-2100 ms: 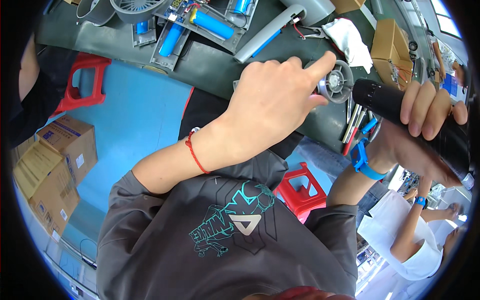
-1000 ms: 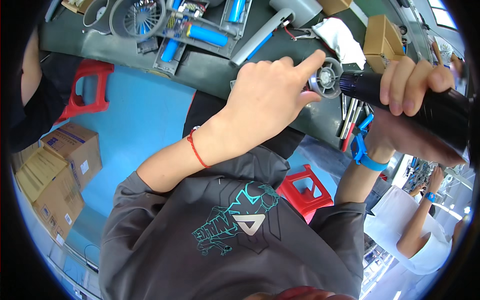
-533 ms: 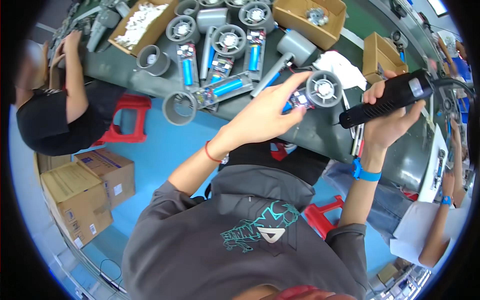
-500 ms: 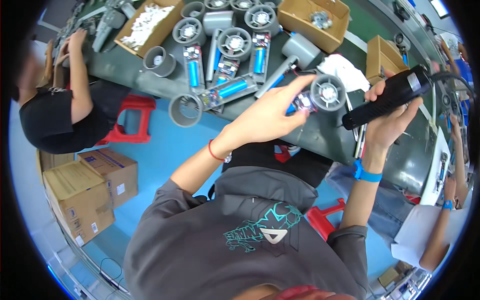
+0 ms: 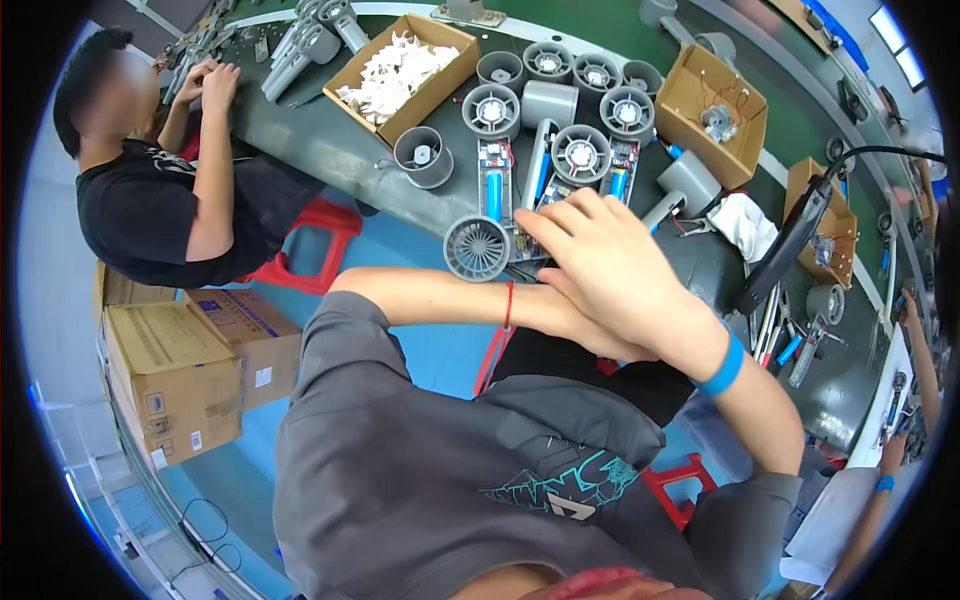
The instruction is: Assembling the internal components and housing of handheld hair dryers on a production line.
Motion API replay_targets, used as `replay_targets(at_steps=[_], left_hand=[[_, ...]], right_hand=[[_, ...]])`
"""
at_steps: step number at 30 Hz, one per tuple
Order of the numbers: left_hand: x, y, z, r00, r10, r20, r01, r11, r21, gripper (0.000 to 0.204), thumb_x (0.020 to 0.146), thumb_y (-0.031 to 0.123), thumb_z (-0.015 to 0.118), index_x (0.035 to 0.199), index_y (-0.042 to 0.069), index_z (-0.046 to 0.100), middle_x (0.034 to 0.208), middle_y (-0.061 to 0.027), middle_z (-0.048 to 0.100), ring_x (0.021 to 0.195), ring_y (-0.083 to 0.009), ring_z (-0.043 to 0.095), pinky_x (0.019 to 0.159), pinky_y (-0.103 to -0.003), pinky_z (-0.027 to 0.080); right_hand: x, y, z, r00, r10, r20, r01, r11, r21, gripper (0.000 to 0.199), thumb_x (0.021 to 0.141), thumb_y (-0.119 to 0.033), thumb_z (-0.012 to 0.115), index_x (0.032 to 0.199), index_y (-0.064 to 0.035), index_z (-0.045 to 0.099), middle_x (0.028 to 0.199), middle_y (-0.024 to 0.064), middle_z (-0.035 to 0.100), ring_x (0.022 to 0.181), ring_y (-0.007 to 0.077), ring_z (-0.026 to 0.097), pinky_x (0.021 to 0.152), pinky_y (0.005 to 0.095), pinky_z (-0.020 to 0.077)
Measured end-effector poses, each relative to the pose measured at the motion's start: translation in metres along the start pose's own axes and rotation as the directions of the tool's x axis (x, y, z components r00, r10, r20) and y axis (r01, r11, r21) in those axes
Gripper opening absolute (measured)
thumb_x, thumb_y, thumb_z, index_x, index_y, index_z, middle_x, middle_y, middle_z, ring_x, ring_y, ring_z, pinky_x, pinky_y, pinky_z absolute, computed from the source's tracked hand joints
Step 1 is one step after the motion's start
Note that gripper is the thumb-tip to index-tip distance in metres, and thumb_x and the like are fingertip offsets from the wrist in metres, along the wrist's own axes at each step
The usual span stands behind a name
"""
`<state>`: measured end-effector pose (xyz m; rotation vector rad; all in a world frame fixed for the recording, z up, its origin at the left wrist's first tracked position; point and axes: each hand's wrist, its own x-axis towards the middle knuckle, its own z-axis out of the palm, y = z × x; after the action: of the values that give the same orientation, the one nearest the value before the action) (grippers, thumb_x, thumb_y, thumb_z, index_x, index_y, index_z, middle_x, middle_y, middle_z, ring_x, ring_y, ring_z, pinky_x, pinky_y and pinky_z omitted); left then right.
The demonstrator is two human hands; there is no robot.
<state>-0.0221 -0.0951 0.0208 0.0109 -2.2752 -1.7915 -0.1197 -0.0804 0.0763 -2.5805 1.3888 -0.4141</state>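
Note:
My right hand, with a blue band on its wrist, reaches leftward across my left arm. Its fingers are stretched out over the grey fan units, and nothing shows in its grasp. Beneath it lies my left hand, a red cord at its wrist, its fingers hidden by the right hand and wrist. Nearest the right hand are an open handle shell with a blue battery, a ribbed round grey housing and a fan head. A black power screwdriver stands tilted on the right, apart from both hands, its cable running up.
Cardboard boxes hold white parts and wired parts. On the right are a white cloth, a fan unit and hand tools. Another person sits at left, near a red stool.
The screwdriver has left my right hand. The fan unit has left my left hand; one now lies at the table's right. My right hand has swung left over my left arm, and the view has shifted.

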Motion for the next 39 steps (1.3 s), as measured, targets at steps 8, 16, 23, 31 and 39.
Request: replay_targets(at_steps=[8,16,23,31,39], left_hand=[[0.013,-0.027,0.023,0.988,0.151,-0.039,-0.148,0.986,0.074,0.034,0.086,0.023,0.057,0.112,0.001,0.058,0.101,-0.0186,0.062,0.095,-0.0289,0.059,0.088,-0.04,0.043],[-0.06,0.036,0.004,0.935,-0.238,-0.264,0.186,0.96,-0.209,0.06,0.084,0.006,0.059,0.137,0.0,0.033,0.117,-0.0186,0.058,0.106,-0.0275,0.059,0.092,-0.035,0.045],[-0.074,0.061,0.021,0.823,-0.296,-0.485,0.139,0.933,-0.332,0.066,0.085,0.005,0.061,0.141,-0.001,0.028,0.127,-0.0171,0.053,0.117,-0.0234,0.053,0.098,-0.034,0.04],[-0.022,0.084,0.073,0.819,-0.052,-0.572,0.064,0.998,0.002,0.081,0.082,0.0,0.058,0.145,-0.009,0.007,0.146,-0.028,0.022,0.135,-0.04,0.03,0.109,-0.039,0.028],[0.007,0.094,0.101,0.915,0.207,-0.345,-0.148,0.971,0.19,0.062,0.079,0.005,0.062,0.136,-0.003,0.038,0.12,-0.0197,0.053,0.105,-0.0327,0.054,0.091,-0.041,0.043]], right_hand=[[0.0,0.0,-0.041,0.986,0.049,-0.157,-0.051,0.999,-0.005,0.045,0.07,-0.018,0.075,0.109,-0.0057,0.056,0.1,0.008,0.059,0.093,0.0262,0.055,0.081,0.0353,0.0416],[-0.14,-0.007,-0.031,0.219,0.942,-0.253,-0.489,0.33,0.807,0.042,0.088,-0.012,0.063,0.122,0.001,0.043,0.091,0.0034,0.055,0.071,0.0053,0.049,0.052,0.0183,0.0375],[-0.115,-0.006,0.046,0.18,0.902,-0.393,-0.705,0.397,0.588,0.048,0.091,-0.011,0.061,0.133,0.0032,0.042,0.111,0.0117,0.057,0.103,0.0197,0.054,0.093,0.0322,0.0413],[-0.147,-0.079,0.017,0.491,0.839,-0.236,-0.027,0.285,0.958,0.054,0.097,-0.034,0.045,0.137,0.0023,0.036,0.138,0.0136,0.041,0.126,0.024,0.041,0.106,0.038,0.0304],[-0.268,-0.04,-0.028,0.164,0.768,-0.62,0.527,0.463,0.713,0.026,0.097,-0.022,0.045,0.111,-0.0002,0.048,0.095,0.0107,0.058,0.081,0.0151,0.056,0.074,0.0309,0.0486]])
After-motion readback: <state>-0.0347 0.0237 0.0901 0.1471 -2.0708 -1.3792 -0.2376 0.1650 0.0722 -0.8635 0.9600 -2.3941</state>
